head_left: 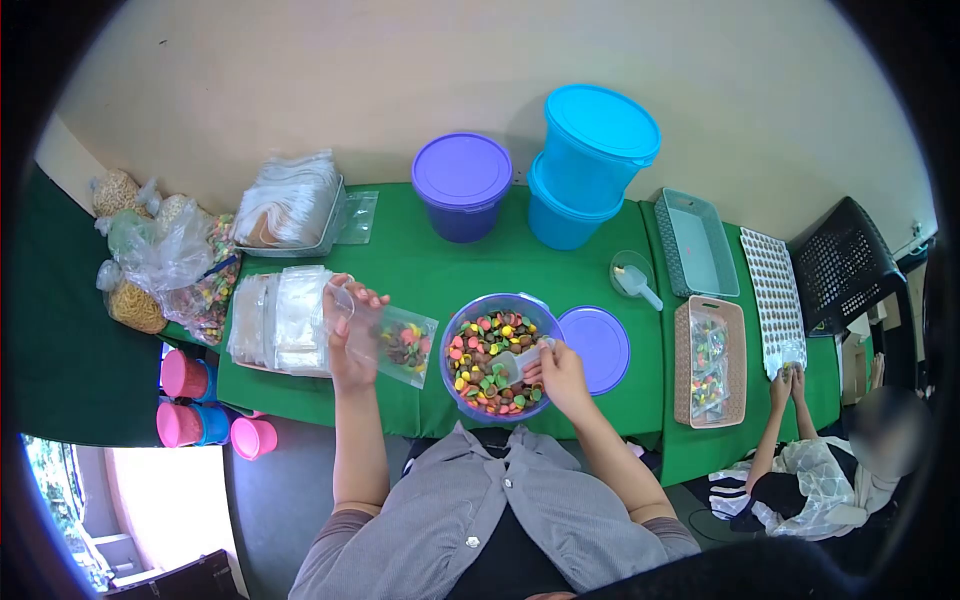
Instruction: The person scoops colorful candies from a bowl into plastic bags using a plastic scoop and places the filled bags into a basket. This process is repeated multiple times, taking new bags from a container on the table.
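My left hand (352, 325) holds a clear plastic bag (408, 343) at its mouth. Colourful shell-shaped snack pieces lie in the bag's lower end, which points right. In front of me stands a purple bucket (449, 385) filled with pieces in pink, yellow, green and brown. My right hand (560, 375) grips a translucent scoop (513, 365), whose bowl rests among the pieces. A purple lid (600, 350) lies flat just right of the bucket. Beside my left hand, stacks of empty clear bags (285, 320) fill a tray.
Behind are a lidded purple bucket (462, 185) and stacked blue buckets (590, 160). A small bowl with a scoop (634, 278) stands right, near a beige basket of filled bags (710, 365). Bulk snack bags (165, 260) crowd the left. Another person (800, 480) handles a sticker sheet (772, 295).
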The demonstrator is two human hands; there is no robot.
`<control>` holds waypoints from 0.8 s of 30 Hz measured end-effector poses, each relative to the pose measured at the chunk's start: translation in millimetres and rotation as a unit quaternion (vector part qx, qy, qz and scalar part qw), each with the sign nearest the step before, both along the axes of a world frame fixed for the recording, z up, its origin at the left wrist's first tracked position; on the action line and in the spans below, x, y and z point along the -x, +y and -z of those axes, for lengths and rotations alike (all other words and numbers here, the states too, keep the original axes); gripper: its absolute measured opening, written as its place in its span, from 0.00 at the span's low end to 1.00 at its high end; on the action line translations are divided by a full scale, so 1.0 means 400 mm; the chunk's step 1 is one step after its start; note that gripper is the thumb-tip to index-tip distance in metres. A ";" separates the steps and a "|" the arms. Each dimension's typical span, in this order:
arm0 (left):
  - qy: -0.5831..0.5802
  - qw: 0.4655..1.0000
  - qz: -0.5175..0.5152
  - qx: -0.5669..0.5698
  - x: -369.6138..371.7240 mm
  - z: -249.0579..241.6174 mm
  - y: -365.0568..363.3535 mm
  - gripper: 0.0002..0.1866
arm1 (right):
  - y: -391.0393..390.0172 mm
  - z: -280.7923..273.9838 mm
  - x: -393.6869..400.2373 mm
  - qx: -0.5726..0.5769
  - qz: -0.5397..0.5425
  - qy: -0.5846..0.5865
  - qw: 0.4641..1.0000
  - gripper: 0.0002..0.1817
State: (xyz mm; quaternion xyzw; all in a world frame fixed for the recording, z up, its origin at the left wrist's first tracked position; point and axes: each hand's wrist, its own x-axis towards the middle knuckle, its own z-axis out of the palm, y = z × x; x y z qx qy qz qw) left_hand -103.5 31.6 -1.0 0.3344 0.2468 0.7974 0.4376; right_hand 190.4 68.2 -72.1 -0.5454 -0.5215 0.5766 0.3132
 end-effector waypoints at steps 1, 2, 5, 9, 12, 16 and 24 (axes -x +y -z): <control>0.002 1.000 -0.001 0.000 0.002 0.005 -0.001 0.38 | -0.007 0.017 0.014 0.002 -0.001 0.023 1.000 0.16; 0.004 1.000 -0.002 -0.001 0.004 0.008 -0.002 0.38 | -0.011 0.030 0.024 0.004 -0.002 0.046 0.999 0.16; 0.008 1.000 -0.004 0.008 0.001 0.017 -0.002 0.38 | -0.014 0.048 0.040 -0.001 0.017 0.060 0.998 0.16; 0.028 0.999 -0.013 0.018 -0.008 0.003 -0.003 0.37 | 0.006 0.035 0.020 0.029 0.000 0.089 0.996 0.16; 0.062 0.997 -0.034 0.032 -0.013 -0.010 -0.005 0.36 | 0.020 0.014 0.002 0.057 0.006 0.116 0.992 0.18; 0.180 0.979 -0.040 0.084 -0.019 -0.013 -0.009 0.36 | 0.039 -0.034 -0.024 0.058 0.075 0.150 0.984 0.16; 0.513 0.839 0.063 0.171 -0.148 -0.024 -0.009 0.31 | 0.069 -0.159 -0.087 -0.016 0.154 0.218 0.964 0.18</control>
